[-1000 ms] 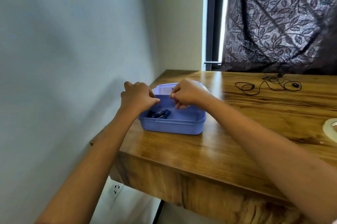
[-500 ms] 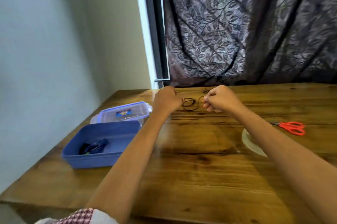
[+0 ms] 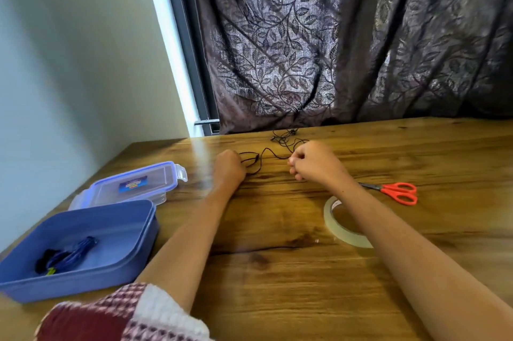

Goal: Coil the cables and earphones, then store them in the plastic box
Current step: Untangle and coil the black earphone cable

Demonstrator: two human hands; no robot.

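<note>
Thin black earphones (image 3: 273,152) lie loose on the wooden table (image 3: 277,271) near its far edge, below the curtain. My left hand (image 3: 228,170) grips one looped end of the wire, fingers curled. My right hand (image 3: 313,163) pinches the wire further along, about a hand's width to the right. The blue plastic box (image 3: 133,238) stands open at the near left, with a coiled blue cable (image 3: 70,256) lying inside it.
The box's clear lid (image 3: 133,184) with blue clips lies behind the box. A roll of clear tape (image 3: 342,225) sits under my right forearm. Red-handled scissors (image 3: 395,192) lie to its right. A dark leaf-patterned curtain (image 3: 347,41) hangs behind the table; a wall is at left.
Both hands left the blue box and moved right to the black earphones, then took hold of the wire. My view swung right and came closer to the table.
</note>
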